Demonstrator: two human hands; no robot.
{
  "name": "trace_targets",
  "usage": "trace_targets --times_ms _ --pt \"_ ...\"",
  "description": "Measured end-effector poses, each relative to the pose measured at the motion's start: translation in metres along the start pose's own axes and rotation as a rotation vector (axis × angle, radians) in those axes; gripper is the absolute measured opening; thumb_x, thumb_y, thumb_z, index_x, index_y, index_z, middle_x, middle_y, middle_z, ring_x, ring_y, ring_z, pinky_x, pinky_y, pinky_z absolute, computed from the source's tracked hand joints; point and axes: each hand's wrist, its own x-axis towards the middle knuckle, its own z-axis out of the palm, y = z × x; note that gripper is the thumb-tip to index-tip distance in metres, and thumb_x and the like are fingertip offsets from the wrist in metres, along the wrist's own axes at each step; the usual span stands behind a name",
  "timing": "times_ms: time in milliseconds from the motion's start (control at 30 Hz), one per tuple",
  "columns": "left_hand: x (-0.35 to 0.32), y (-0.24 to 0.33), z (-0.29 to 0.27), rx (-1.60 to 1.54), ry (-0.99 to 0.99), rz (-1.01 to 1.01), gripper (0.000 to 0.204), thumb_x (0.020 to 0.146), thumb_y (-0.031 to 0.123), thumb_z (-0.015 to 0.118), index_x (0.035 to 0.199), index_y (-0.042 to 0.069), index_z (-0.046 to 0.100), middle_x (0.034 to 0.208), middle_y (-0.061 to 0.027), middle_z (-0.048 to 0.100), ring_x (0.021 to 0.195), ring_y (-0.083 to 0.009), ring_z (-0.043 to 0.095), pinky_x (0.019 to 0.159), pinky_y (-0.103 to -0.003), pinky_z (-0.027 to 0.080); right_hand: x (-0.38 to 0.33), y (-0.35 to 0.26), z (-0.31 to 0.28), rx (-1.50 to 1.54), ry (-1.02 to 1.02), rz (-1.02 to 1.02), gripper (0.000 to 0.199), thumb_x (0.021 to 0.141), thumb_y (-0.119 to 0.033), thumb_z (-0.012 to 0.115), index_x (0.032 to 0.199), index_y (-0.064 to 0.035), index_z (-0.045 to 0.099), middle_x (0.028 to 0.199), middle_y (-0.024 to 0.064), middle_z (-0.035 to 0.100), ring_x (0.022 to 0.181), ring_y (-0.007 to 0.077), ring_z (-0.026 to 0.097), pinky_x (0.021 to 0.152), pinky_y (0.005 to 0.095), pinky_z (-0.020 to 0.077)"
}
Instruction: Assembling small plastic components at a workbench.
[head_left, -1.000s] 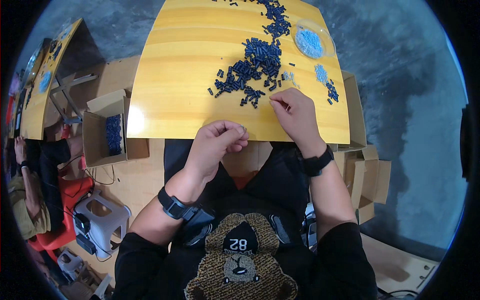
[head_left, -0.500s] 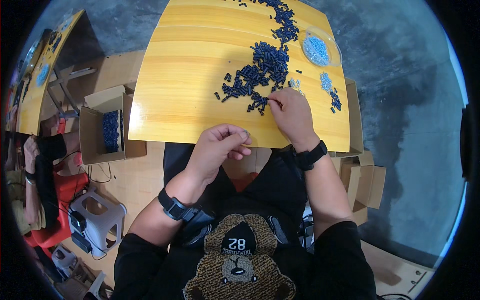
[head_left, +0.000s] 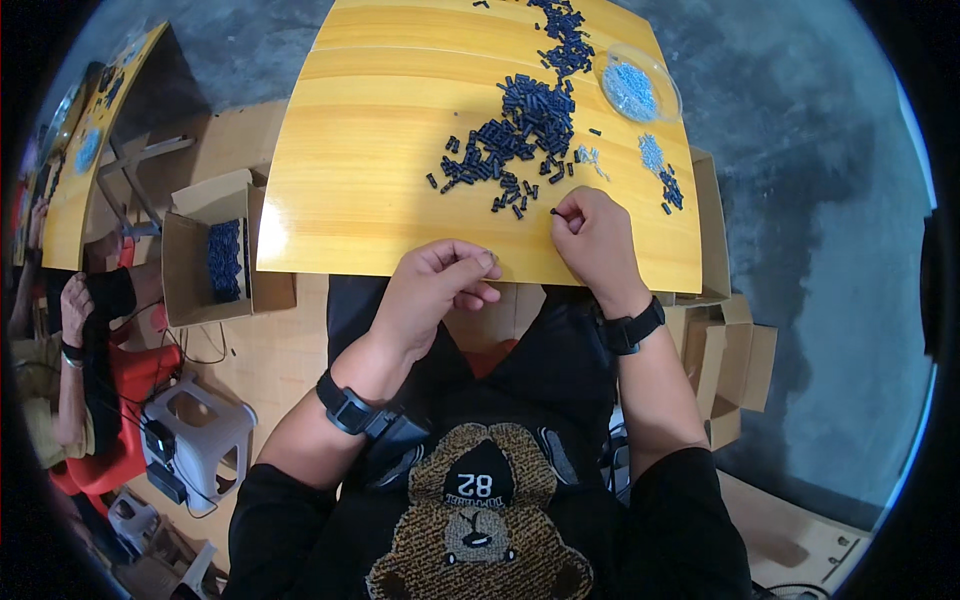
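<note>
Jutting black piece: pinched in the right hand, right of centre.
Left hand: thumb and forefinger closed on a small piece, blurred, mid-frame.
Black pile: spread across the table, upper centre.
Round dish: pale-blue bits, upper right.

Looks like a small assembly workshop here! Black parts heap across the wooden surface, a clear dish holds pale-blue bits, an open cardboard box sits stocked with dark pieces, and over left another person sits by a second surface bearing blue and dark piles.
</note>
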Motion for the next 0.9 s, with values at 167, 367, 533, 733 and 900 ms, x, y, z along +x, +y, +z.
trace_targets --times_ms 167,367,533,733,900 --pt "-0.002 -0.002 0.003 0.045 0.001 0.025 0.013 0.086 0.018 0.06 0.091 0.006 0.06 0.084 -0.0046 0.064 0.07 -0.0114 0.061 0.061 -0.021 0.047 -0.006 0.006 -0.002 0.279 0.051 0.153 0.009 0.071 -0.001 0.059 0.08 0.0001 0.059 0.066 0.0091 0.058 0.059 0.0134 0.057 0.055 0.0246 0.0457" --pt "-0.014 0.005 0.014 0.097 0.015 0.096 0.014 0.086 0.015 0.059 0.094 0.003 0.059 0.085 -0.0055 0.064 0.074 -0.0114 0.061 0.064 -0.021 0.047 -0.019 0.006 -0.013 0.651 -0.096 0.28 0.022 0.077 -0.003 0.061 0.098 0.0014 0.059 0.073 0.0013 0.059 0.063 0.005 0.054 0.056 0.0189 0.0446" --pt "-0.022 0.006 0.023 0.131 -0.011 0.146 0.014 0.086 0.011 0.059 0.096 0.001 0.058 0.086 -0.0068 0.064 0.076 -0.0127 0.061 0.066 -0.023 0.048 -0.031 -0.027 -0.027 0.951 -0.189 0.297 0.017 0.08 -0.005 0.062 0.096 0.0015 0.06 0.077 0.0023 0.061 0.064 0.0053 0.055 0.055 0.0176 0.0448" --pt "-0.031 0.004 0.031 0.165 -0.043 0.205 0.015 0.086 0.01 0.058 0.097 0.001 0.058 0.086 -0.0072 0.064 0.075 -0.0133 0.062 0.066 -0.023 0.049 -0.05 -0.039 -0.027 1.104 -0.265 0.247 0.016 0.081 -0.006 0.063 0.095 0.0004 0.062 0.078 0.0026 0.062 0.063 0.0047 0.055 0.055 0.0169 0.0443" --pt "-0.038 0.001 0.034 0.164 -0.057 0.198 0.014 0.086 0.011 0.06 0.096 0.001 0.06 0.084 -0.0054 0.064 0.073 -0.0089 0.059 0.065 -0.02 0.047 -0.059 -0.041 -0.027 1.124 -0.247 0.235 0.014 0.082 -0.007 0.063 0.095 -0.0006 0.064 0.078 0.002 0.062 0.063 0.0039 0.054 0.054 0.0165 0.043"
